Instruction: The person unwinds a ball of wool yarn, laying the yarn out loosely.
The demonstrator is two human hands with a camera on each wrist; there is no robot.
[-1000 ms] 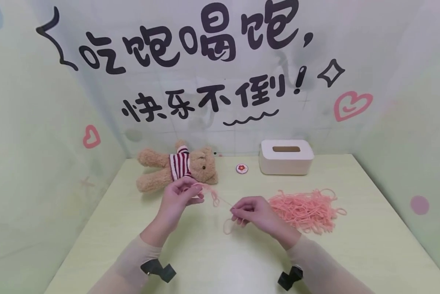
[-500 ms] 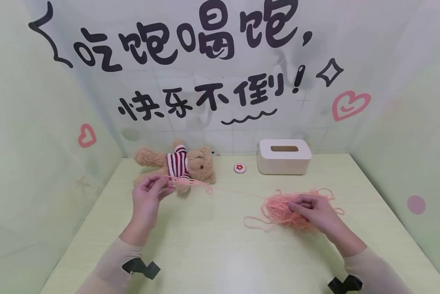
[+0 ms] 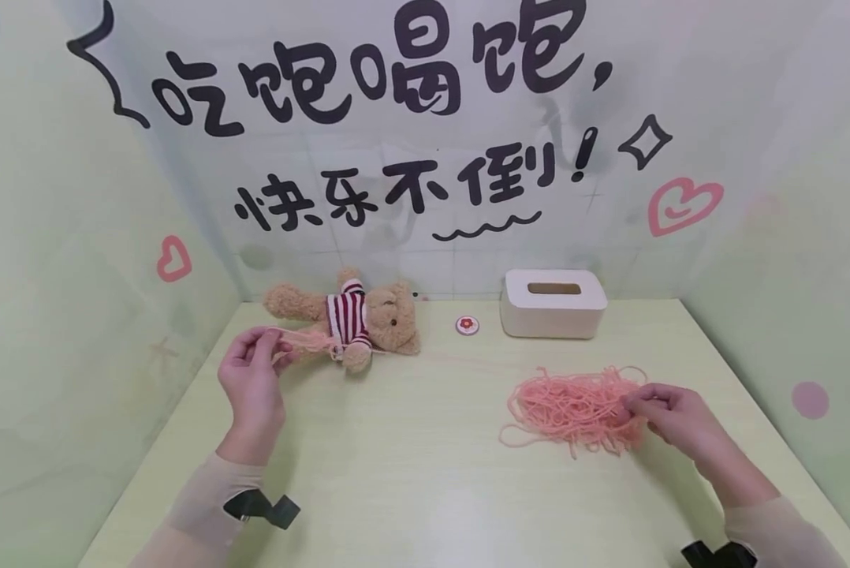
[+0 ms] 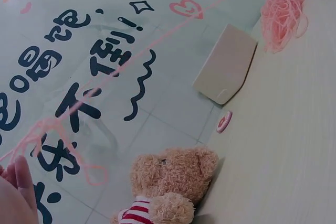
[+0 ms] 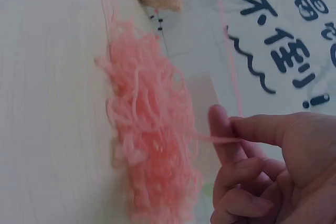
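A strand of pink yarn (image 4: 184,23) stretches taut between my two hands. My left hand (image 3: 251,371) pinches a small bunch of looped pink yarn (image 3: 310,341) at the left, in front of the teddy bear's legs. On the right, my right hand (image 3: 680,414) pinches the strand between thumb and index finger, as the right wrist view shows. Close beside that hand lies a tangled heap of pink yarn (image 3: 574,406) on the table. From the heap, a strand runs up to the right fingertips (image 5: 231,124).
A teddy bear (image 3: 389,319) in a striped sweater lies on its side at the table's back left. Behind the heap stands a white tissue box (image 3: 553,308), with a round flower badge (image 3: 467,325) to its left. A printed cloth backdrop (image 3: 368,260) rises behind the table (image 3: 411,473).
My hands have moved apart, left hand leftward and right hand rightward past the heap. The strand between them has grown longer. A loose loop near the right hand now lies by the heap.
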